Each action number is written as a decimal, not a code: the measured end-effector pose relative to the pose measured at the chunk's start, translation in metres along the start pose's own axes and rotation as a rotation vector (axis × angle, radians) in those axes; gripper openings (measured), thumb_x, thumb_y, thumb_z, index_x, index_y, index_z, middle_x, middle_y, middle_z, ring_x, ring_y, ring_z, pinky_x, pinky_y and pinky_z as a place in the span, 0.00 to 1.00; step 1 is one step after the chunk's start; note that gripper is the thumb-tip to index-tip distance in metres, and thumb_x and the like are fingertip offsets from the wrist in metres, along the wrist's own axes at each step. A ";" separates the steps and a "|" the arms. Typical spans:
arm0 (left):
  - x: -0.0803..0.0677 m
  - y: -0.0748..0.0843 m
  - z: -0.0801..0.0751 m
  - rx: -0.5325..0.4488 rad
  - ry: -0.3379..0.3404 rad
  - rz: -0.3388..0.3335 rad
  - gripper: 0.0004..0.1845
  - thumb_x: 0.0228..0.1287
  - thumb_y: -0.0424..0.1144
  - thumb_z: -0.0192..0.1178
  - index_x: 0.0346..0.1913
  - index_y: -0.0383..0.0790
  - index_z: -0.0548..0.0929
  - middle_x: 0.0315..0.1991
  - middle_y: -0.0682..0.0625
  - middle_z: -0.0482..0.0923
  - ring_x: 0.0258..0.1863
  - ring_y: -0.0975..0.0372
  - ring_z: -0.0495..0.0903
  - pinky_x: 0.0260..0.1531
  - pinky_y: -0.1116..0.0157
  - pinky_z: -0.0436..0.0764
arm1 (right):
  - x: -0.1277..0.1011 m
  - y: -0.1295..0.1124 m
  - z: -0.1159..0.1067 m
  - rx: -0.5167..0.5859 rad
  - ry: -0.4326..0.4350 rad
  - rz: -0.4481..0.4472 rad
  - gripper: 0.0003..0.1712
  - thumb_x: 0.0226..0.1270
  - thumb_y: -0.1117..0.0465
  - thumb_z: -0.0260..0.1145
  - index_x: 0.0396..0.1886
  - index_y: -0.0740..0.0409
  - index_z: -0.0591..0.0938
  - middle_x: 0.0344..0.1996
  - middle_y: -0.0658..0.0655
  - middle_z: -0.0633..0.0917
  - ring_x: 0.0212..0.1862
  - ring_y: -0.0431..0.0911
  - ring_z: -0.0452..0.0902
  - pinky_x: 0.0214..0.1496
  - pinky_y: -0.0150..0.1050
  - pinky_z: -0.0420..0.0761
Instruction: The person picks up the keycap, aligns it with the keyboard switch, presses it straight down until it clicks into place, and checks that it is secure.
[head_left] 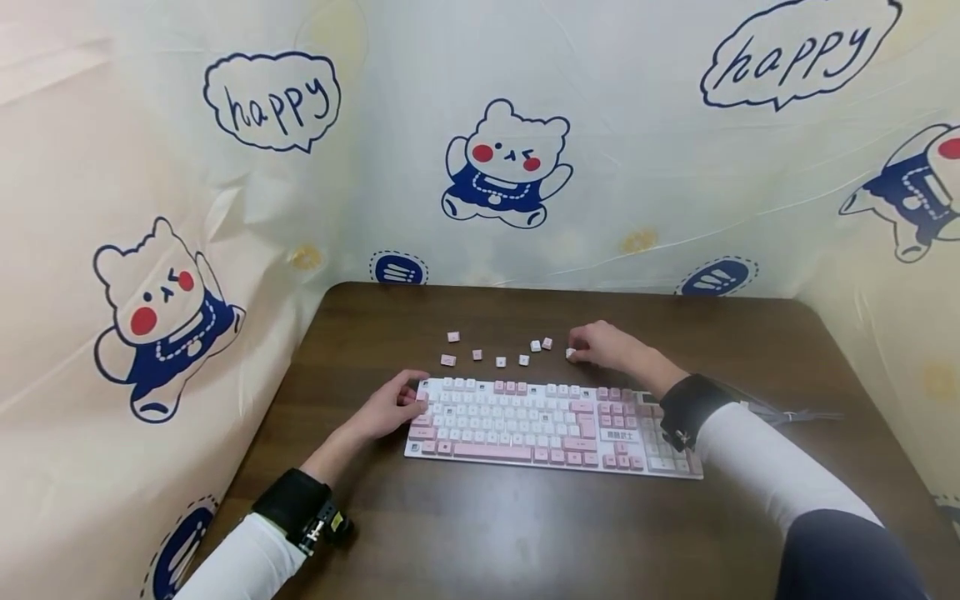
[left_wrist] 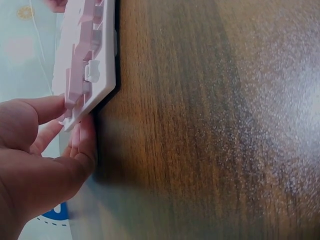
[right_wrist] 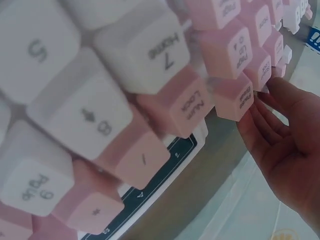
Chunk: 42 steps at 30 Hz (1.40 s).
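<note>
A white and pink keyboard (head_left: 495, 452) lies across the middle of the table. At its left end my left hand (head_left: 387, 407) grips the edge; the left wrist view has the thumb (left_wrist: 47, 107) on the keys' side and curled fingers (left_wrist: 86, 140) against the underside. Beyond the keyboard's far edge, my right hand (head_left: 606, 346) pinches a small white keycap (head_left: 571, 354) at the tabletop. In the right wrist view, the keyboard's keys (right_wrist: 170, 55) hide the fingertips of that hand (right_wrist: 295, 145). Several loose keycaps (head_left: 523, 360) lie scattered left of it, behind the keyboard.
The brown wooden table (head_left: 495, 533) meets a curtain (head_left: 615, 183) printed with bears at its back and sides. A thin cable (head_left: 795, 415) lies right of the keyboard, beside the right forearm. One pale pink keycap (head_left: 453, 337) sits farthest back among the loose ones.
</note>
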<state>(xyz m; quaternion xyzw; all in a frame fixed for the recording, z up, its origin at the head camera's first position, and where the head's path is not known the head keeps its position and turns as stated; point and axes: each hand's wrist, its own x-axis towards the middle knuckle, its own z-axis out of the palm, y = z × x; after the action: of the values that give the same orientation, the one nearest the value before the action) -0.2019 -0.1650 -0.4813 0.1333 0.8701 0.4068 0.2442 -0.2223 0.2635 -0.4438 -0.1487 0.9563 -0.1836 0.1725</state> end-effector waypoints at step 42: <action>0.002 -0.003 0.000 0.010 -0.008 0.013 0.29 0.77 0.41 0.61 0.76 0.45 0.67 0.54 0.40 0.75 0.51 0.51 0.74 0.51 0.56 0.76 | -0.051 -0.018 -0.014 0.033 -0.149 -0.096 0.04 0.69 0.60 0.75 0.40 0.52 0.93 0.35 0.47 0.88 0.36 0.41 0.80 0.42 0.38 0.83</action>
<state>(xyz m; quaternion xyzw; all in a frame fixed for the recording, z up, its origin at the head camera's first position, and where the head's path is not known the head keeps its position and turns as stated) -0.2036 -0.1654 -0.4844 0.1417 0.8702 0.4035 0.2446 -0.1781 0.2693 -0.4108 -0.2046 0.9294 -0.1958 0.2368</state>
